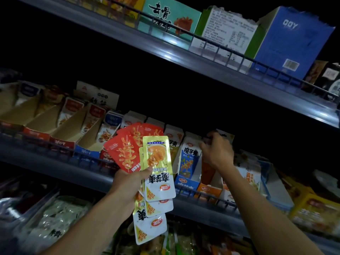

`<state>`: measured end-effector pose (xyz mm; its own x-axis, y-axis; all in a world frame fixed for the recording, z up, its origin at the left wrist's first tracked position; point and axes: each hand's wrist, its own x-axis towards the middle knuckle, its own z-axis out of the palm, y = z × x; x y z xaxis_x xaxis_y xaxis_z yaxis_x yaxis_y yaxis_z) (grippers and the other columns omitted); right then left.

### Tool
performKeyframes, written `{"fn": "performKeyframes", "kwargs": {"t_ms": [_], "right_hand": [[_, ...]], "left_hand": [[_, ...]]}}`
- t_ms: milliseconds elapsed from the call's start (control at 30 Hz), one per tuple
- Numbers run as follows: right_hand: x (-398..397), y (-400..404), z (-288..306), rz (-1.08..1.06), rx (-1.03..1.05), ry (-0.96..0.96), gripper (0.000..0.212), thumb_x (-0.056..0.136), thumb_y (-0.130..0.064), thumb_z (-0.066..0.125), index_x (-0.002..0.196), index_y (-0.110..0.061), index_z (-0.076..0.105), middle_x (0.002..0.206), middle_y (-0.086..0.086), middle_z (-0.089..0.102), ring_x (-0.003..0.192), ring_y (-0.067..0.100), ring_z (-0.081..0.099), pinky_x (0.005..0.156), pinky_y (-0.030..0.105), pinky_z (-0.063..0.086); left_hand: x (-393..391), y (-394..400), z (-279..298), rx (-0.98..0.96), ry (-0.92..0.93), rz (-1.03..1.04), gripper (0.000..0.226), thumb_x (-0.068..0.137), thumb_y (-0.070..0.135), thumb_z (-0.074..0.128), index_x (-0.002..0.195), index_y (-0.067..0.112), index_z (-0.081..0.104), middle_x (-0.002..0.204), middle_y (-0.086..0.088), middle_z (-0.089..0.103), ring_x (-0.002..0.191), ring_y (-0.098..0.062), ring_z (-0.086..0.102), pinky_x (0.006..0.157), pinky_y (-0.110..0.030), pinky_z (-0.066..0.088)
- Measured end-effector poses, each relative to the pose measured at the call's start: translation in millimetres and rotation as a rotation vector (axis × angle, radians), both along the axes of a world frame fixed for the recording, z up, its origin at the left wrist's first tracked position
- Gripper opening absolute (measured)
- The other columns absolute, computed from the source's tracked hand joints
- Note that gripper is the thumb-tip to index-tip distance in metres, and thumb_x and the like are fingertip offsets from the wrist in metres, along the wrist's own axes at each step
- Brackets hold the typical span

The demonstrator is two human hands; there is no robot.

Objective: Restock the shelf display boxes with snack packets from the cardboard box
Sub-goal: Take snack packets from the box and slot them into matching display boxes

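At frame centre the left hand (132, 179) grips a fan of red and gold foil snack packets (147, 162). The right hand (217, 151), fingers curled, reaches into the orange-fronted cardboard display box (208, 188) right of centre; whether it holds anything I cannot tell. Best seat each packet upright, facing forward.

Two hands (128, 183) — three red packets (123, 153), three yellow-and-white packets (158, 173), two shelves (184, 57).

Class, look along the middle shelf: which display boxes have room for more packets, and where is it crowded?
The four slanted display boxes at the left show bare cardboard floors, so there is room. The boxes behind the left hand and its fan of packets stand tightly packed. The right hand occupies the orange box.
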<state>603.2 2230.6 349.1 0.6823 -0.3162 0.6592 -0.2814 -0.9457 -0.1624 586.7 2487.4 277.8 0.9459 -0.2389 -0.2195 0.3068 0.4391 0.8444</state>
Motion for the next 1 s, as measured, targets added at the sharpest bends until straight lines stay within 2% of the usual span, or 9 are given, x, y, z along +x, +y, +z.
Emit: {"fn": "performKeyframes", "kwargs": {"t_ms": [67, 167, 200, 267, 367, 433, 600, 733, 1000], "right_hand": [[-18.5, 28.6, 4.5, 0.201, 0.235, -0.005, 0.037, 0.088, -0.052, 0.063, 0.104, -0.018, 0.059, 0.088, 0.003, 0.064, 0.079, 0.019, 0.064, 0.065, 0.029, 0.053], [-47.0, 87.7, -3.0, 0.463, 0.716, 0.330, 0.063, 0.065, -0.067, 0.071, 0.098, -0.014, 0.058, 0.083, 0.014, 0.067, 0.068, 0.018, 0.062, 0.061, 0.028, 0.051], [-53.9, 101.2, -9.8, 0.487, 0.773, 0.415, 0.062, 0.064, -0.061, 0.077, 0.098, -0.013, 0.059, 0.080, 0.010, 0.069, 0.067, 0.016, 0.065, 0.059, 0.027, 0.053], [-62.9, 116.0, -21.6, 0.552, 0.879, 0.484, 0.037, 0.075, -0.034, 0.083, 0.093, -0.009, 0.062, 0.069, -0.004, 0.069, 0.061, 0.008, 0.067, 0.052, 0.021, 0.050], [-70.1, 118.1, -26.8, 0.608, 1.117, 0.458, 0.013, 0.087, -0.010, 0.073, 0.093, -0.002, 0.065, 0.064, -0.005, 0.068, 0.053, 0.004, 0.064, 0.047, 0.015, 0.046], [-73.2, 117.3, -28.7, 0.628, 1.175, 0.418, 0.011, 0.088, -0.006, 0.070, 0.093, 0.002, 0.065, 0.063, -0.003, 0.067, 0.055, 0.006, 0.062, 0.049, 0.016, 0.046], [-72.5, 119.3, -40.6, 0.635, 1.409, 0.324, 0.005, 0.090, -0.003, 0.065, 0.094, 0.000, 0.066, 0.092, 0.016, 0.072, 0.080, 0.025, 0.069, 0.071, 0.035, 0.056], [-75.6, 136.5, -54.5, 0.698, 1.511, 0.334, 0.026, 0.097, -0.010, 0.058, 0.121, 0.000, 0.059, 0.117, 0.021, 0.068, 0.102, 0.035, 0.065, 0.097, 0.051, 0.050], [-72.6, 143.6, -52.2, 0.762, 1.387, 0.309, 0.023, 0.098, -0.004, 0.054, 0.120, -0.008, 0.058, 0.115, 0.019, 0.070, 0.107, 0.038, 0.067, 0.092, 0.047, 0.054]], "left_hand": [[-2.2, 0.8, 1.6, -0.009, 0.005, 0.012, 0.016, 0.086, 0.005, 0.072, 0.101, 0.006, 0.067, 0.086, -0.010, 0.077, 0.078, -0.034, 0.074, 0.071, -0.045, 0.059], [-6.4, 1.2, 4.8, -0.017, 0.017, 0.036, 0.016, 0.085, 0.004, 0.073, 0.100, 0.005, 0.068, 0.088, -0.013, 0.076, 0.076, -0.035, 0.074, 0.071, -0.048, 0.059], [-8.4, 1.9, 6.0, -0.020, 0.020, 0.042, 0.017, 0.085, 0.004, 0.073, 0.101, 0.004, 0.068, 0.087, -0.014, 0.076, 0.074, -0.036, 0.073, 0.071, -0.049, 0.060], [-12.9, 5.0, 7.9, -0.028, 0.014, 0.044, 0.017, 0.086, 0.007, 0.073, 0.102, 0.002, 0.068, 0.085, -0.015, 0.076, 0.071, -0.037, 0.073, 0.066, -0.048, 0.060], [-17.6, 14.0, 10.4, -0.041, -0.017, 0.041, 0.020, 0.092, 0.024, 0.069, 0.103, 0.007, 0.069, 0.086, -0.012, 0.077, 0.072, -0.035, 0.074, 0.060, -0.044, 0.059], [-16.5, 20.7, 10.8, -0.071, -0.016, 0.039, 0.026, 0.095, 0.030, 0.064, 0.109, 0.008, 0.066, 0.093, -0.012, 0.077, 0.078, -0.035, 0.074, 0.066, -0.048, 0.060], [-9.8, 29.2, 13.0, -0.123, 0.021, 0.054, 0.036, 0.094, 0.029, 0.067, 0.121, 0.007, 0.060, 0.102, -0.014, 0.075, 0.089, -0.036, 0.073, 0.082, -0.060, 0.056], [-8.8, 31.6, 18.1, -0.171, 0.031, 0.047, 0.030, 0.095, 0.026, 0.064, 0.117, 0.005, 0.064, 0.101, -0.016, 0.075, 0.087, -0.037, 0.073, 0.080, -0.059, 0.057], [-0.2, 44.5, 23.1, -0.195, -0.015, 0.035, 0.023, 0.095, 0.020, 0.063, 0.113, 0.007, 0.068, 0.106, -0.012, 0.075, 0.093, -0.033, 0.072, 0.083, -0.049, 0.057]]}}
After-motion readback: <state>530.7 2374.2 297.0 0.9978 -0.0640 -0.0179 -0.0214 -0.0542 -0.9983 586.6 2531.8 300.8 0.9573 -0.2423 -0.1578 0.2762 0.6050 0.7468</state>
